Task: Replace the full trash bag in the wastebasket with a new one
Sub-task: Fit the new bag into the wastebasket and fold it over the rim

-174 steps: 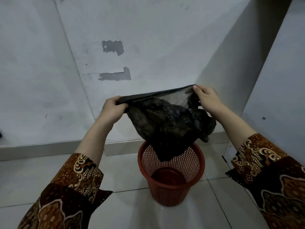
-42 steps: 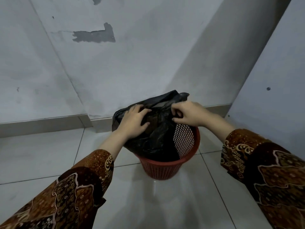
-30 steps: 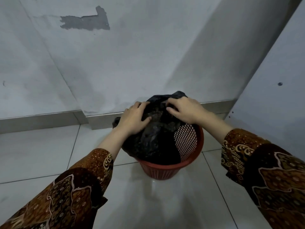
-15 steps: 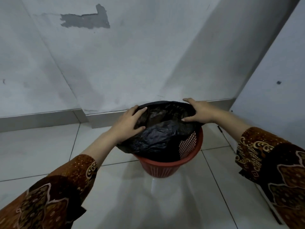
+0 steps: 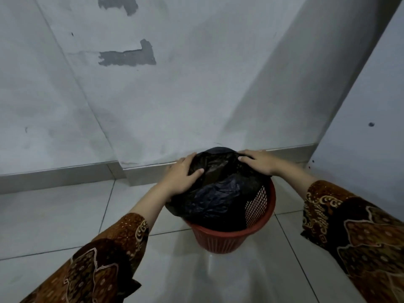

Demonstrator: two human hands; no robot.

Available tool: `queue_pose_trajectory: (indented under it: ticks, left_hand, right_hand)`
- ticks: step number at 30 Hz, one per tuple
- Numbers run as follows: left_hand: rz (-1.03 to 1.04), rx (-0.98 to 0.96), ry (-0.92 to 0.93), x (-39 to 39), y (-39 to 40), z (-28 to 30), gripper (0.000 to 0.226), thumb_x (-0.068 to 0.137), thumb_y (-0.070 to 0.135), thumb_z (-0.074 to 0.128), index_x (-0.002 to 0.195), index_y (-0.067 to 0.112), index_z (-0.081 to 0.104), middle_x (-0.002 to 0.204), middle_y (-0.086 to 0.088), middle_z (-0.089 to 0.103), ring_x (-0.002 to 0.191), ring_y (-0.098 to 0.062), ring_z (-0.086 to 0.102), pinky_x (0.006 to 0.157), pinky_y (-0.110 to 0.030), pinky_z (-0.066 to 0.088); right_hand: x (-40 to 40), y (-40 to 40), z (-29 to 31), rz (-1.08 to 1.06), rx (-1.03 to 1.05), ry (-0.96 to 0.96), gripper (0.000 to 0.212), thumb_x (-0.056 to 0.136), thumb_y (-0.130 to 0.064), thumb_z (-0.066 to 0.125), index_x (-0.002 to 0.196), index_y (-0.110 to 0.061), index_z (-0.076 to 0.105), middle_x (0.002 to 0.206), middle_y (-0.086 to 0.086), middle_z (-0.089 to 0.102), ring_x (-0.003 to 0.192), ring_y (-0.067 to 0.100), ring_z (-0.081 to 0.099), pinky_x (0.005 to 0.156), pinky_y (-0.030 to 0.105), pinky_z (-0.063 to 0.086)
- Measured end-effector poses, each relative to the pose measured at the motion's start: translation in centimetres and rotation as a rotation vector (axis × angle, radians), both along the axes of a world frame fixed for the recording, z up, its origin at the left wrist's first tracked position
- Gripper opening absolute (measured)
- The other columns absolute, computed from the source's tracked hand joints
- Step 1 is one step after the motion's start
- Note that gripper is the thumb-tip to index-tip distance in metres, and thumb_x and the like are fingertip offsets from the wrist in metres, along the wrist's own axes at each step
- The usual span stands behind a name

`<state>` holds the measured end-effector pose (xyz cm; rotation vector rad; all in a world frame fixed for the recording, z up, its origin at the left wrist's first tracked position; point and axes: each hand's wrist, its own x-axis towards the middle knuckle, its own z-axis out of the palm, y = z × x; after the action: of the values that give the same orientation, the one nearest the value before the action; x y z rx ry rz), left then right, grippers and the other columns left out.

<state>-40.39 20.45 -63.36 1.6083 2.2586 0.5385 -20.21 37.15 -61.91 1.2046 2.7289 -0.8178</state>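
Your left hand point(image 5: 179, 176) and right hand point(image 5: 259, 163) lie spread flat on the crinkly black plastic trash bag point(image 5: 215, 191), pressing it over the red mesh plastic wastebasket's point(image 5: 258, 228) far rim.

My left hand point(image 5: 181, 176) and right hand point(image 5: 259, 162) rest on the black bag point(image 5: 216, 193). It drapes over the red wastebasket point(image 5: 260, 226) rim's far and left sides.
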Motion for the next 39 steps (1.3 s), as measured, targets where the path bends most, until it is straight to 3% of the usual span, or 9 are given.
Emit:
queue_pose_trajectory:
  ticks: [7,15,21,24,26,28,32,35,39]
  left_hand:
    - [0.089,0.005,-0.210,-0.9,0.1,-0.8,0.059,0.093,0.042,0.048,0.145,0.018,0.032,0.144,-0.011,0.046,0.131,-0.027,0.044,0.106,-0.031,0.034]
    - [-0.032,-0.012,-0.076,1.6,-4.9,-0.2,0.100,0.065,0.084,0.033,0.149,0.034,0.010,0.160,-0.006,0.003,0.147,-0.022,0.009,0.119,-0.039,0.017]
    - [-0.148,0.085,0.127,3.9,-8.9,-0.5,0.097,0.066,0.078,0.035,0.149,0.039,0.002,0.159,0.002,-0.017,0.148,-0.026,0.003,0.112,-0.047,0.031]
    - [0.063,0.173,-0.081,5.2,-9.6,-1.4,0.110,0.066,0.073,0.056,0.150,0.032,-0.002,0.160,0.000,-0.009,0.148,-0.023,0.002,0.117,-0.041,0.023]
    - [0.300,0.172,-0.449,6.2,-9.7,-1.9,0.102,0.072,0.057,0.068,0.150,0.022,0.011,0.156,-0.007,0.021,0.143,-0.024,0.025,0.113,-0.036,0.029]
    - [0.394,0.005,-0.810,6.7,-9.4,-2.0,0.072,0.080,0.049,0.065,0.139,0.020,0.037,0.133,-0.008,0.056,0.112,-0.023,0.059,0.090,-0.035,0.050]
    - [0.492,0.116,-1.057,5.9,-8.2,-1.9,0.043,0.087,0.037,0.061,0.123,0.013,0.054,0.099,-0.005,0.067,0.074,-0.015,0.063,0.055,-0.023,0.053]
    - [0.491,0.317,-1.145,4.1,-7.3,-1.8,0.054,0.083,0.032,0.067,0.131,0.016,0.047,0.120,-0.002,0.064,0.090,-0.009,0.063,0.064,-0.020,0.051]
    - [0.439,0.272,-1.126,2.6,-7.5,-2.2,0.066,0.077,0.023,0.075,0.134,0.015,0.042,0.126,-0.002,0.060,0.108,-0.018,0.062,0.083,-0.030,0.049]
  right_hand:
    - [1.2,0.3,-0.8,-0.023,-0.147,0.053,0.080,0.085,-0.053,0.055,0.150,-0.027,0.016,0.156,0.002,0.026,0.141,0.023,0.029,0.113,0.035,0.026]
    - [5.6,-1.4,0.8,0.082,-0.135,0.072,0.106,0.075,-0.041,0.074,0.151,-0.027,0.002,0.158,-0.001,0.013,0.145,0.018,0.017,0.118,0.035,0.021]
    - [8.3,-3.9,1.7,0.019,-0.250,0.027,0.093,0.084,-0.028,0.068,0.150,-0.028,0.004,0.156,0.001,0.019,0.138,0.022,0.031,0.101,0.026,0.036]
    - [9.2,-4.6,2.3,-0.194,-0.592,-0.074,0.072,0.088,-0.029,0.062,0.148,-0.020,0.023,0.139,0.014,0.044,0.111,0.032,0.060,0.083,0.037,0.056]
    - [9.3,-5.5,2.4,-0.192,-0.791,-0.027,0.045,0.093,-0.016,0.054,0.135,-0.004,0.041,0.118,0.019,0.059,0.088,0.027,0.071,0.079,0.035,0.059]
    - [9.0,-6.2,1.9,-0.222,-0.895,0.131,0.030,0.094,-0.005,0.049,0.124,0.000,0.048,0.102,0.017,0.068,0.074,0.019,0.073,0.073,0.028,0.060]
    - [7.4,-7.1,0.5,-0.399,-0.959,0.500,0.040,0.093,0.005,0.046,0.133,0.002,0.040,0.098,0.020,0.064,0.063,0.017,0.073,0.061,0.024,0.060]
    - [5.6,-7.6,-0.3,-0.491,-0.923,0.689,0.055,0.089,0.011,0.050,0.140,0.005,0.029,0.112,0.027,0.058,0.060,0.019,0.072,0.059,0.026,0.060]
    - [4.4,-8.6,-1.0,-0.484,-0.729,0.617,0.058,0.086,0.014,0.052,0.138,0.000,0.031,0.112,0.020,0.056,0.048,0.011,0.067,0.054,0.026,0.059]
